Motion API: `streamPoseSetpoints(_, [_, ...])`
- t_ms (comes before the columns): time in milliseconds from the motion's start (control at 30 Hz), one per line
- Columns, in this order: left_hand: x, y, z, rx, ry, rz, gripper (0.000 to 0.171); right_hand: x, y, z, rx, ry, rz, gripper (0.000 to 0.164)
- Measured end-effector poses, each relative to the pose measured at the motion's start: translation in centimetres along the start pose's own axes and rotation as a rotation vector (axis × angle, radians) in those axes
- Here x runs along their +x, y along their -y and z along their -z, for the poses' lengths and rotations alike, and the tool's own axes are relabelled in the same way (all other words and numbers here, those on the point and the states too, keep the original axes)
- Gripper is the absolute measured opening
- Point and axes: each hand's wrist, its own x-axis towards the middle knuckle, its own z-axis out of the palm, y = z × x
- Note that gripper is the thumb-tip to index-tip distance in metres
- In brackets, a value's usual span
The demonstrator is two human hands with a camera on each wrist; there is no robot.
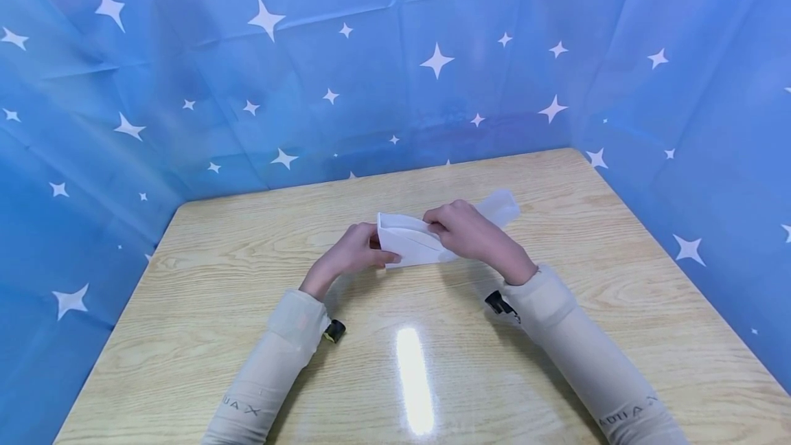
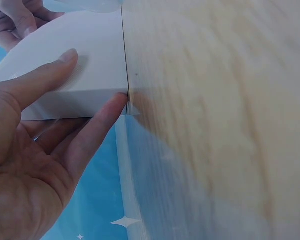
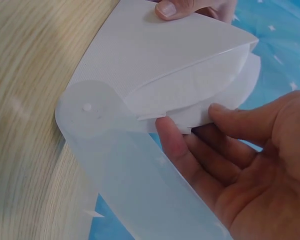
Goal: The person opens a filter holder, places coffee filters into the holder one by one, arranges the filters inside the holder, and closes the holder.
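Note:
A white wedge-shaped case (image 1: 410, 247) with a curved edge stands on the table between the hands. My left hand (image 1: 358, 249) grips its left end, the thumb lying on the broad face and the other fingers along the narrow side. At the case's right part, my right hand (image 1: 466, 229) pinches a thin white flap (image 3: 210, 107) along the curved edge. A frosted translucent arm (image 3: 140, 175) joins the case at a rounded end with a small white stud. In the head view that arm extends behind my right hand, partly hidden. What the case holds inside cannot be made out.
Under everything is a light wood-grain table (image 1: 247, 239), with a bright light reflection near its front. A blue cloth with white stars (image 1: 371, 53) hangs behind and on both sides. Small black wrist cameras sit at both pale sleeves (image 1: 272, 356).

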Motion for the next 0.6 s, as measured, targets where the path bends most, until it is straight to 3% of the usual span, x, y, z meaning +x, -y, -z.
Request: streamPoseSetpoints(600, [0.0,-0.08,-0.07,0.014,0.001,0.008,0.036,-0.02,0.31,0.01,0.001,0.045,-0.015,0.027])
